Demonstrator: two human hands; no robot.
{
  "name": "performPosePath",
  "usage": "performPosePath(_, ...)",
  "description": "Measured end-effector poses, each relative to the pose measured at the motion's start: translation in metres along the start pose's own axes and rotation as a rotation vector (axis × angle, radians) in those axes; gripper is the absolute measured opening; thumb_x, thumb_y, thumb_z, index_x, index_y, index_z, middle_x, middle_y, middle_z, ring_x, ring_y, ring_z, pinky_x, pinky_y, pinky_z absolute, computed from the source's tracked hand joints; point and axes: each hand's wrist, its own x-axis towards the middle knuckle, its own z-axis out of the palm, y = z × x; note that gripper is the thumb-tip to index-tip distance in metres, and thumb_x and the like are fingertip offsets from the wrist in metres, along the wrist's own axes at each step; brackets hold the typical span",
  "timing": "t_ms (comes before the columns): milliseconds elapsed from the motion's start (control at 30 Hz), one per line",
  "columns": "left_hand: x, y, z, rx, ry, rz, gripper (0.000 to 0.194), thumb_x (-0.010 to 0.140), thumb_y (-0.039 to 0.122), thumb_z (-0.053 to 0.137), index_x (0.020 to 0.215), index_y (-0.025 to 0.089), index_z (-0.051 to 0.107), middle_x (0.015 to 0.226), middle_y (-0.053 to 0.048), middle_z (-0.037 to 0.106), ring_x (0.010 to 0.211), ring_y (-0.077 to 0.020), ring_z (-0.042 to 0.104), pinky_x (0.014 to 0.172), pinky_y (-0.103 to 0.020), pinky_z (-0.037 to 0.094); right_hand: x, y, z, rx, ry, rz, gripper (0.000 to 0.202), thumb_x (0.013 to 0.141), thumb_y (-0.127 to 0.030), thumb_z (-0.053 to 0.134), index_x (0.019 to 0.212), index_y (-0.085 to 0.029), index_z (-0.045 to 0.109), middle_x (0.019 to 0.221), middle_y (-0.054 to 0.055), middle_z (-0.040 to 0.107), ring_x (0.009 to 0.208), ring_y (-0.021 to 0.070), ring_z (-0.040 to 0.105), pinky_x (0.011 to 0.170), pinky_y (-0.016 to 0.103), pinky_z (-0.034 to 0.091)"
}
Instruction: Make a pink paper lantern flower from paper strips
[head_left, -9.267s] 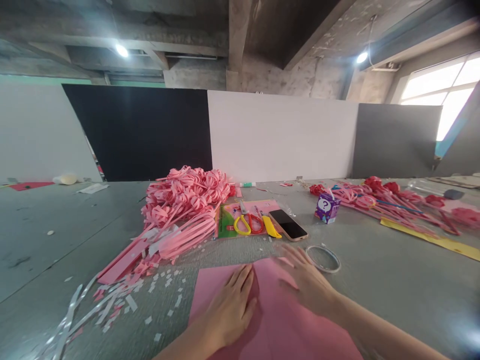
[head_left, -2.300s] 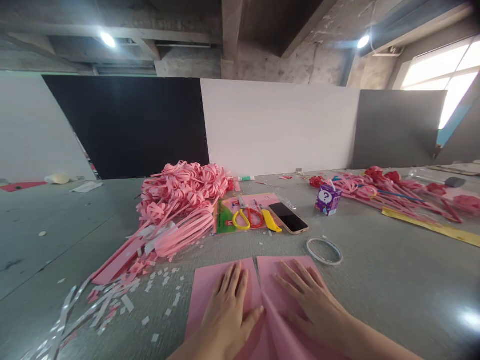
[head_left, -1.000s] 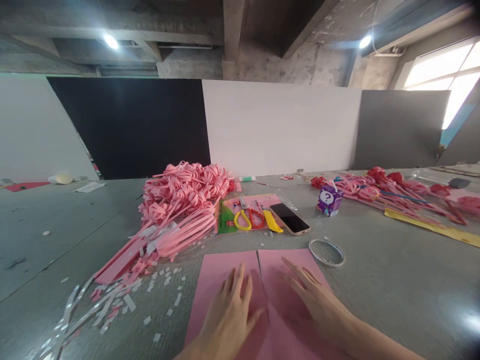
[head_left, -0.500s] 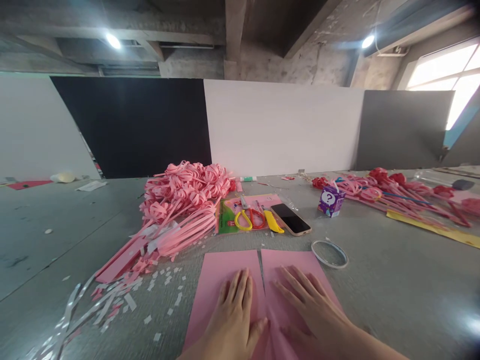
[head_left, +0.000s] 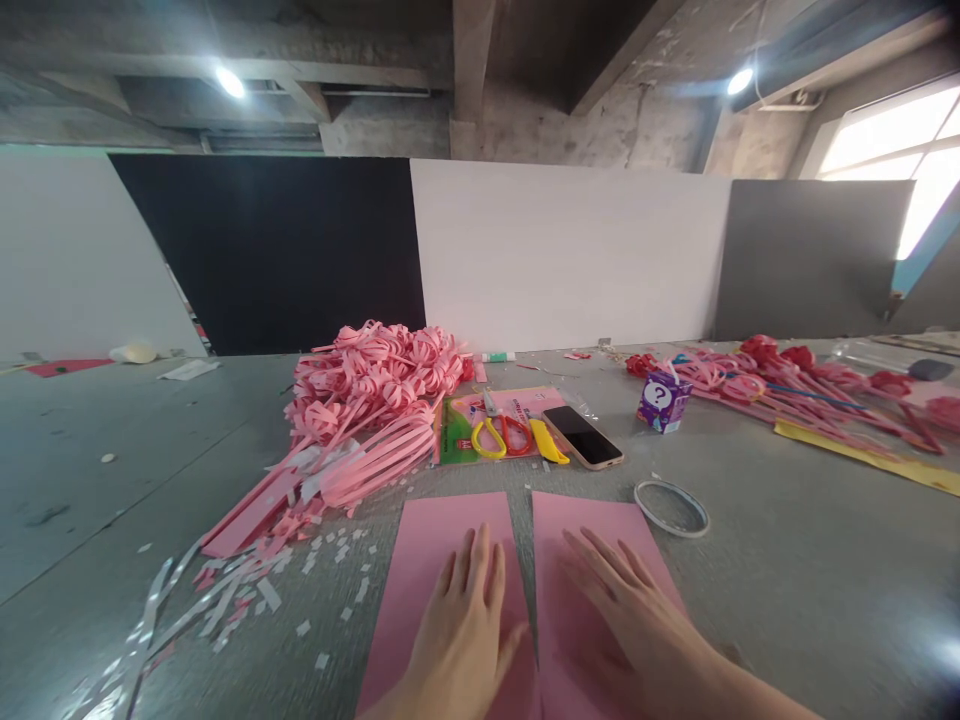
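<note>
Two sheets of pink paper lie side by side in front of me, a narrow gap between them that tapers toward me. On the left pink sheet [head_left: 420,540] rests my left hand [head_left: 469,610], palm down with fingers stretched out. My right hand [head_left: 626,600] lies flat over the right pink sheet [head_left: 559,530], its fingers spread. Neither hand grips anything. Just beyond the right sheet's far corner is a roll of tape [head_left: 671,508], nearly used up, lying on its side.
Past the sheets lie scissors [head_left: 504,437], a yellow utility knife [head_left: 549,442] and a phone [head_left: 583,436]. A pile of pink paper-strip flowers [head_left: 375,385] is at left, with paper scraps [head_left: 304,628] nearby. A purple box [head_left: 664,402] and more paper flowers [head_left: 757,375] are at right.
The gap between the two pink sheets has widened, and the right sheet has shifted slightly right. The tape roll sits a little further right. Both hands stay flat on the paper.
</note>
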Motion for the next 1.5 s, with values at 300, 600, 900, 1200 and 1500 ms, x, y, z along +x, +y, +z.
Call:
performPosePath(300, -0.017, 0.000, 0.011, -0.091, -0.133, 0.125, 0.063, 0.082, 0.044, 0.034, 0.132, 0.009, 0.020, 0.137, -0.015, 0.011, 0.126, -0.0301, 0.014, 0.100, -0.048, 0.023, -0.008, -0.010, 0.010, 0.025, -0.156, -0.094, 0.070, 0.075, -0.055, 0.041, 0.134, -0.024, 0.017, 0.140, 0.008, 0.013, 0.126, 0.0361, 0.006, 0.096, 0.062, 0.011)
performPosePath(600, -0.026, -0.018, 0.025, -0.030, -0.017, 0.144, 0.060, 0.084, 0.046, 0.030, 0.133, 0.012, 0.022, 0.138, -0.011, 0.014, 0.126, -0.0285, 0.019, 0.100, -0.044, 0.023, -0.014, -0.002, 0.011, 0.023, -0.095, -0.125, 0.075, 0.073, -0.059, 0.043, 0.134, -0.025, 0.013, 0.140, 0.010, 0.014, 0.125, 0.0385, 0.010, 0.092, 0.065, 0.013)
performPosePath(900, -0.025, -0.015, 0.005, -0.086, -0.135, 0.135, 0.063, 0.082, 0.045, 0.033, 0.131, 0.007, 0.025, 0.138, -0.014, 0.016, 0.126, -0.0285, 0.019, 0.101, -0.044, 0.024, -0.006, -0.007, -0.004, 0.083, -0.180, -0.236, 0.074, 0.070, -0.044, 0.055, 0.133, -0.028, 0.020, 0.140, 0.006, 0.017, 0.126, 0.0347, 0.011, 0.098, 0.059, 0.013)
performPosePath(1200, -0.020, -0.036, -0.024, -0.135, 0.061, -0.183, 0.034, 0.073, 0.026, 0.044, 0.103, 0.015, 0.055, 0.115, -0.012, 0.052, 0.103, -0.0239, 0.051, 0.087, -0.036, 0.041, 0.002, 0.027, -0.014, 0.042, 0.256, 0.097, 0.047, 0.076, -0.035, 0.047, 0.120, -0.020, 0.044, 0.127, 0.010, 0.042, 0.117, 0.0253, 0.037, 0.095, 0.041, 0.032)
performPosePath(1500, -0.002, -0.075, -0.025, -0.184, 0.020, -0.468, 0.055, 0.054, 0.030, 0.063, 0.099, 0.003, 0.049, 0.101, -0.021, 0.055, 0.098, -0.0323, 0.052, 0.078, -0.034, 0.040, 0.005, 0.043, -0.018, 0.180, 0.146, 0.380, 0.078, 0.052, -0.013, 0.056, 0.126, -0.010, 0.031, 0.114, 0.015, 0.045, 0.098, 0.0256, 0.050, 0.081, 0.032, 0.040)
